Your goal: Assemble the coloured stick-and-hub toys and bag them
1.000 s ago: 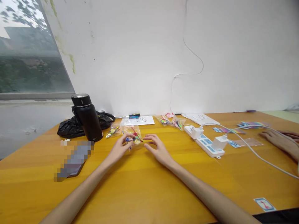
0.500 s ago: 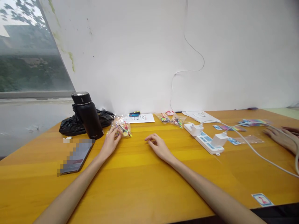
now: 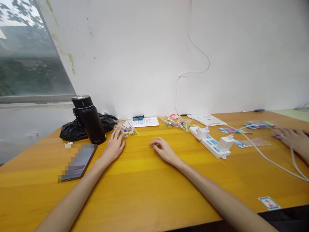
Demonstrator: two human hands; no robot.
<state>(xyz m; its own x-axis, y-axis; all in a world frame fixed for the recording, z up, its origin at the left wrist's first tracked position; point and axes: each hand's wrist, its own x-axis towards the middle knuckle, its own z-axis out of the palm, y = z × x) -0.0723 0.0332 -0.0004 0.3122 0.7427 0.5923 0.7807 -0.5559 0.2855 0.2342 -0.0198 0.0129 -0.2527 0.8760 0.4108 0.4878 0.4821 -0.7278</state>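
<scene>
My left hand (image 3: 113,145) lies flat on the yellow table (image 3: 145,180) with its fingers stretched out. Its fingertips are at the edge of a clear bag of small colourful pieces (image 3: 127,130), which lies beside a black flask (image 3: 88,119). My right hand (image 3: 163,149) rests on the table near the middle, fingers loosely curled and apart, with nothing in it.
A phone (image 3: 78,161) lies left of my left arm, a black plastic bag (image 3: 72,130) behind the flask. A sheet of paper (image 3: 145,121), more clear bags (image 3: 177,123), a white power strip (image 3: 212,141) with chargers and cable, and cards lie to the right. Another person's hand (image 3: 295,141) rests at far right.
My left hand carried the bag of colourful pieces from the middle to the back left beside the flask and let it go. My right hand stayed nearly in place.
</scene>
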